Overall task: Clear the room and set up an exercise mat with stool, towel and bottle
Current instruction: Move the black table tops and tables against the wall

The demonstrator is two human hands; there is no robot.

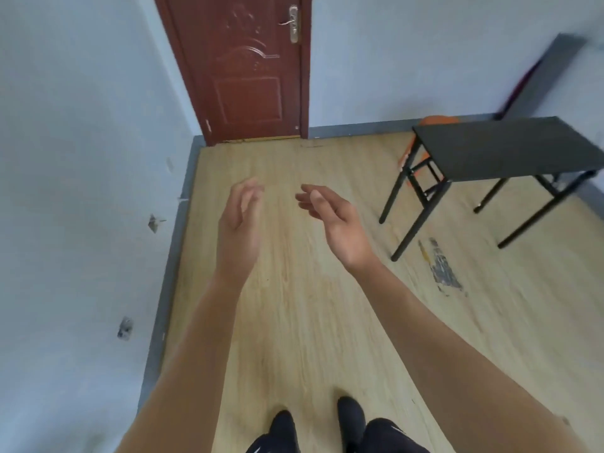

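Head view. Hands, two: left hand (238,223) and right hand (333,217), both raised over the middle of the floor (310,322), palms turned toward each other, fingers loosely curved and apart, holding nothing, a gap between the two. Stool (438,120), one, orange: far right against the far wall, mostly hidden behind the table (510,145), well apart from both hands and nearer the right one. Table, one, black top on black folding legs, standing at the right, its near-left leg close to a worn patch (443,266) in the flooring. Door (248,70), one, reddish-brown, closed, in the far wall left of centre, with a metal handle (292,22) on its right side. Left wall (81,191), pale, runs near to far with a grey skirting (170,273) along its foot; bare wood flooring lies between that skirting and the table legs, from the shoes (282,426), two, black, at the near edge, up to the door.
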